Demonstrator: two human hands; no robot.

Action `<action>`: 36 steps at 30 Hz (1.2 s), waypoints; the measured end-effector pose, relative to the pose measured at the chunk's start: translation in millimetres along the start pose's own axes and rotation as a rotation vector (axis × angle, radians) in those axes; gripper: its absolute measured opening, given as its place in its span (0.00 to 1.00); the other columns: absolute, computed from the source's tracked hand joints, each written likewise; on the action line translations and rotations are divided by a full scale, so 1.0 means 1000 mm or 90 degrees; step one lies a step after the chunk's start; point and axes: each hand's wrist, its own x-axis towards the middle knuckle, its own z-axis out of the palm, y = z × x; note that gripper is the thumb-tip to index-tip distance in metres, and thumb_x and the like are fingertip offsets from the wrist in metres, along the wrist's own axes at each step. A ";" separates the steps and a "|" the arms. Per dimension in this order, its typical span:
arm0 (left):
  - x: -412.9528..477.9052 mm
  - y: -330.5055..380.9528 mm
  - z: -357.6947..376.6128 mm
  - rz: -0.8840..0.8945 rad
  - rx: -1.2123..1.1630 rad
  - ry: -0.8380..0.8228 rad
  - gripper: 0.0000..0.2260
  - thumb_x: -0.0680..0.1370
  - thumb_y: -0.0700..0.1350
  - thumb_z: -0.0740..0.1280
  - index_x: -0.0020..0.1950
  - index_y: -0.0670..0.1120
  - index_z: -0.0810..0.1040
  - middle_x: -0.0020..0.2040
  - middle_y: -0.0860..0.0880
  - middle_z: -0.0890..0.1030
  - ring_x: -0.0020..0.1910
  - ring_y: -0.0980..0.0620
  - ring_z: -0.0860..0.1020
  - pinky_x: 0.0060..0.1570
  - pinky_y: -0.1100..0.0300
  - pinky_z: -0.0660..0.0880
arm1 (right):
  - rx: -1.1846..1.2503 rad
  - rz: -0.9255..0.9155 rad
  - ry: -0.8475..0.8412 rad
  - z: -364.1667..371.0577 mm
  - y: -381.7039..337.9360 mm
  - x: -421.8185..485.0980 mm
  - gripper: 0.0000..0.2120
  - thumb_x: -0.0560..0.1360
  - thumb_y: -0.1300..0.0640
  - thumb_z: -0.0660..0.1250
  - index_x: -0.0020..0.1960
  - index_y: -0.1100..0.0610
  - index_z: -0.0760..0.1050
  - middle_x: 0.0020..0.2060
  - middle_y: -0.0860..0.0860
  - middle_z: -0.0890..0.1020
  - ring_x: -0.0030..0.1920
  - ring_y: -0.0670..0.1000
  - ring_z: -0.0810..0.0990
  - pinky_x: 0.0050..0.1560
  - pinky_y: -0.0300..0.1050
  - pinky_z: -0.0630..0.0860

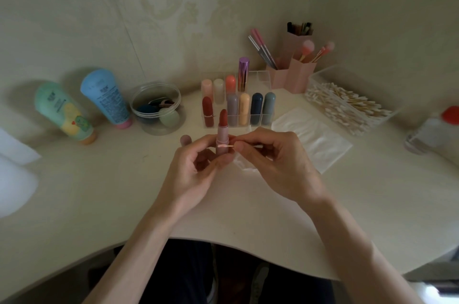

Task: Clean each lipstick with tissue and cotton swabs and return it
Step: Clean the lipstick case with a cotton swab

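Left hand point(196, 167) grips an uncapped lipstick point(222, 135) upright above the near counter point(99, 192); right hand point(273, 164) pinches a swab point(226, 146) against its collar. Cleaning looks midway: capping and returning it to the far organizer point(263, 78) remain.

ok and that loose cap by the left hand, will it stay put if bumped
Probably not. The cap is small and looks like light plastic, so a nudge would likely tip it. Its rounded shape suggests it would then roll.
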 end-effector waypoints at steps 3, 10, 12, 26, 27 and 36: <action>0.001 -0.001 0.002 -0.014 -0.074 0.048 0.19 0.73 0.46 0.75 0.63 0.46 0.79 0.49 0.46 0.87 0.42 0.37 0.82 0.47 0.50 0.80 | -0.007 0.004 0.002 0.000 0.000 0.000 0.06 0.80 0.60 0.73 0.54 0.56 0.88 0.43 0.45 0.87 0.44 0.48 0.85 0.46 0.40 0.79; 0.001 -0.001 0.001 -0.018 -0.100 0.061 0.12 0.76 0.42 0.73 0.56 0.39 0.78 0.48 0.45 0.87 0.37 0.47 0.84 0.37 0.66 0.74 | -0.015 -0.002 0.009 -0.001 0.001 0.000 0.05 0.80 0.60 0.73 0.53 0.56 0.88 0.42 0.43 0.87 0.41 0.45 0.83 0.43 0.37 0.76; 0.001 0.000 0.001 -0.020 -0.074 0.043 0.09 0.79 0.39 0.71 0.59 0.42 0.80 0.53 0.47 0.86 0.40 0.48 0.84 0.40 0.67 0.74 | -0.011 -0.001 0.013 -0.001 0.001 0.000 0.05 0.80 0.60 0.73 0.53 0.56 0.88 0.42 0.44 0.87 0.41 0.45 0.83 0.45 0.36 0.76; 0.000 -0.001 0.003 -0.003 -0.112 0.059 0.13 0.75 0.44 0.71 0.59 0.45 0.81 0.43 0.50 0.85 0.39 0.53 0.80 0.42 0.63 0.76 | 0.002 -0.009 0.019 -0.001 0.001 0.000 0.05 0.80 0.60 0.73 0.53 0.56 0.88 0.39 0.44 0.85 0.36 0.43 0.78 0.40 0.34 0.70; 0.001 -0.001 0.004 -0.003 -0.136 0.062 0.13 0.75 0.42 0.71 0.59 0.43 0.78 0.44 0.49 0.86 0.38 0.52 0.80 0.42 0.64 0.76 | 0.003 -0.008 0.020 -0.001 0.002 0.000 0.05 0.80 0.60 0.73 0.53 0.57 0.88 0.39 0.44 0.85 0.36 0.43 0.78 0.40 0.33 0.70; 0.001 -0.003 0.000 0.002 -0.063 0.025 0.13 0.77 0.47 0.76 0.59 0.49 0.80 0.49 0.46 0.84 0.47 0.44 0.83 0.50 0.56 0.79 | -0.005 -0.010 0.026 -0.001 0.001 0.000 0.05 0.80 0.59 0.73 0.53 0.56 0.88 0.42 0.45 0.87 0.41 0.47 0.83 0.43 0.42 0.77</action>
